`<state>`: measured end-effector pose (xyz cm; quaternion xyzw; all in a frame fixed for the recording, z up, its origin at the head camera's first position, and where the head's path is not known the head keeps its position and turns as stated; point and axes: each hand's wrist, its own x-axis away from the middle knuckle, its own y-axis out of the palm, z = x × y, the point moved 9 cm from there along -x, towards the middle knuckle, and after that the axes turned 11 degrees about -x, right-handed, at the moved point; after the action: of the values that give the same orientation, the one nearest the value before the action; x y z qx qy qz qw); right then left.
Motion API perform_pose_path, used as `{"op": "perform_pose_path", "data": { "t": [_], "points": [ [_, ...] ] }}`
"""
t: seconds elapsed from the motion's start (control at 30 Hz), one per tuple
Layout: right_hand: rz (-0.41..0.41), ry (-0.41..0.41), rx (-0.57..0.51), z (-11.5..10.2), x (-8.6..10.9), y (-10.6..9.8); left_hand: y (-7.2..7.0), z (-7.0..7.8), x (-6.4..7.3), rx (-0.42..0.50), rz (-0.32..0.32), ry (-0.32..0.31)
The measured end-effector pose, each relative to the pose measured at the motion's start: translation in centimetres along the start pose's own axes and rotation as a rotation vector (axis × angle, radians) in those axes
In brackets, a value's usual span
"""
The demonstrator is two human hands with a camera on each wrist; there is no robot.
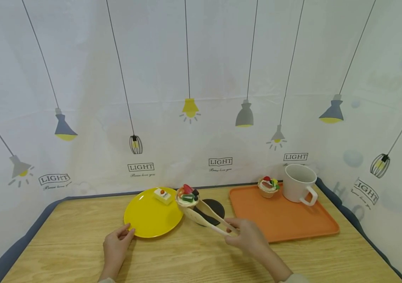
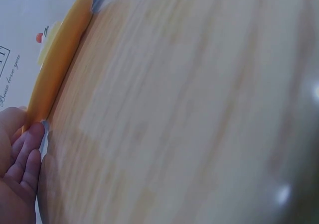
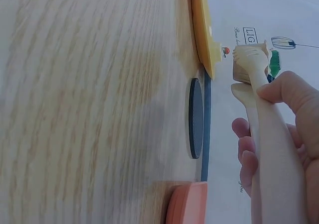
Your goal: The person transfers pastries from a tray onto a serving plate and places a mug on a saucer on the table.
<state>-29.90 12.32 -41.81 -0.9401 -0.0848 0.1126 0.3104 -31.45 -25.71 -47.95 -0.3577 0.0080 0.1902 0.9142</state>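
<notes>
My right hand (image 1: 248,237) grips a pair of cream tongs (image 1: 206,222). Between the tong tips is a fruit tart (image 1: 187,196) topped with cream and fruit, held up at the right edge of a yellow plate (image 1: 149,218). In the right wrist view the tart (image 3: 244,64) hangs above table height. My left hand (image 1: 117,245) pinches the plate's near left rim between thumb and fingers; the left wrist view shows the fingers (image 2: 32,134) under that rim. A small white cake piece (image 1: 163,195) with an orange-red topping sits on the plate's far right side.
A black round coaster (image 1: 216,206) lies on the wooden table (image 1: 172,259), partly behind the tongs. At right, an orange tray (image 1: 293,224) bears a second fruit tart (image 1: 268,188) and a white mug (image 1: 296,184). A lamp-printed curtain (image 1: 165,78) hangs behind the table.
</notes>
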Motion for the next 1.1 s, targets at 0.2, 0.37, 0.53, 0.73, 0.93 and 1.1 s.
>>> {"op": "perform_pose_path", "data": {
  "t": [0.2, 0.37, 0.53, 0.73, 0.93, 1.1],
  "points": [
    [-0.009, -0.002, -0.032, -0.1, -0.1, 0.5, 0.1, -0.2, 0.0, 0.009, -0.014, -0.015],
    [-0.012, 0.004, -0.055, -0.4, -0.2, 1.0, 0.1, -0.4, 0.0, 0.007, -0.016, -0.032],
    [-0.023, 0.0, -0.049, -0.6, -0.4, 1.4, 0.2, -0.6, -0.1, 0.005, -0.016, -0.036],
    [-0.034, -0.012, -0.024, -0.8, -0.6, 1.8, 0.3, -0.5, -0.1, 0.013, -0.022, -0.034],
    [-0.033, -0.028, 0.016, -1.0, -0.9, 2.2, 0.2, -0.4, -0.1, 0.011, -0.01, -0.028],
    [-0.043, -0.022, 0.026, -1.1, -1.2, 2.6, 0.3, -0.6, -0.1, 0.023, -0.025, -0.046]
  ]
}}
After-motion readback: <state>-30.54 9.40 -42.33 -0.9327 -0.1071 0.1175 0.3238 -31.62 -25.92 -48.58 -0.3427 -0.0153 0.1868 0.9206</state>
